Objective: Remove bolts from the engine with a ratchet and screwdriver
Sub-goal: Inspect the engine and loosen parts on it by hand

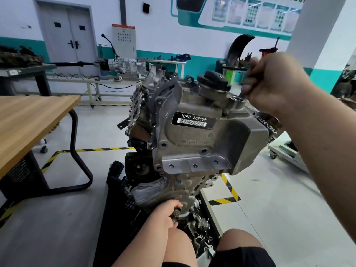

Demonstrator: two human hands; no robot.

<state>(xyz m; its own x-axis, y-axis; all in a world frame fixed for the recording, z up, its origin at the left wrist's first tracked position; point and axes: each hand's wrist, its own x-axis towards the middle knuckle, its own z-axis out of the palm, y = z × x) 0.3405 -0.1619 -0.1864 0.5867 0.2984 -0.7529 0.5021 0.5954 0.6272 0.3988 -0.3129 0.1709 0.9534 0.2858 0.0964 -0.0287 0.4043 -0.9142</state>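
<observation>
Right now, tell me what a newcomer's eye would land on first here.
The grey engine fills the centre, tilted, with a black label reading CFB 666660 on its cover. The right hand, blurred, grips a slim tool at the engine's upper right corner, beside the black filler cap. The left hand grips a small metal piece low down, under the engine.

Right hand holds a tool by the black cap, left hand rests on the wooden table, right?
Not the left hand: the head view shows it low at the base of the engine, gripping a small metal part. The right hand does hold a tool by the black cap.
</observation>
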